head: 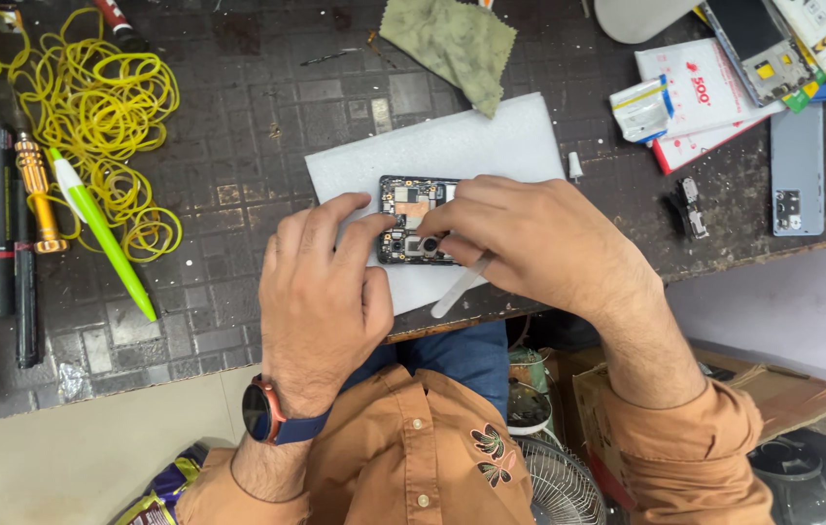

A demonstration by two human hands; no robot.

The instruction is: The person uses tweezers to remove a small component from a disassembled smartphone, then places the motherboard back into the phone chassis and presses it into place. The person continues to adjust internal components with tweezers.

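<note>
- Looking down from the head camera, one person in an orange shirt sits at a dark gridded work mat (238, 126), with two bare hands over one opened phone (411, 209).
- Nearest, one left hand (321, 292) wears one dark watch with an orange rim (262, 413) at the wrist; its fingers are slightly spread and curled, fingertips pressing on the phone's left part.
- One right hand (530, 238) lies over the phone's right part, fingers pressed close together, tips on the exposed circuit board; one white flat pry tool (460, 287) sticks out beneath the palm, though the grip on it is hidden.
- That phone, back cover off, lies on one white foam pad (452, 146) at the table's near edge, between both hands.
- Left of the pad lie one green pen (102, 233), one gold screwdriver (36, 190) and two black pens (10, 233).
- Farther left sits one heap of yellow rubber bands (102, 107), too many to count.
- Beyond the pad lies one green cloth (452, 44).
- Far right rest one blue phone back cover (798, 170) and one white-and-red packet (700, 102).
</note>
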